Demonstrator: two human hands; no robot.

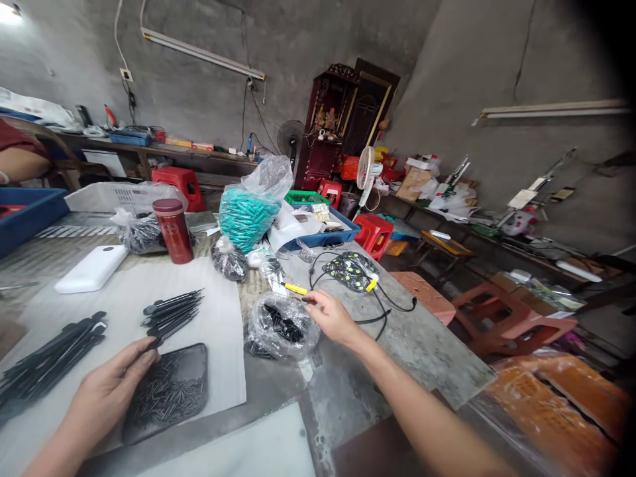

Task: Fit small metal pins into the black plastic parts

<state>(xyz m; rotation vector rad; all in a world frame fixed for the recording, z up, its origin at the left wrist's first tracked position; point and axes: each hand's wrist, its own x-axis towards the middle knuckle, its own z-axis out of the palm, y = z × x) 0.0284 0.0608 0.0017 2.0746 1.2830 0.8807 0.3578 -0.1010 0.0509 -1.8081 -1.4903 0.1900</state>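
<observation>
My left hand (116,381) is closed in a pinch on a slim black part, whose end shows at the fingertips beside a pile of black, thin-tipped parts (173,315). Just below these fingers is a dark tray (203,381) of small metal pins. My right hand (330,317) pinches a small black piece (307,300) above the rim of an open clear plastic bag (258,334). Short black pieces (285,324) lie inside that bag. Long flat black parts (54,358) form another pile on the white sheet (223,358), left of my left hand.
A red flask (173,232), a white power bank (92,268) and a bag of teal pieces (248,215) stand farther back. Black cables (380,318) lie right of my right hand. Orange stools (501,315) stand beyond the table. Part of another person (20,156) shows far left.
</observation>
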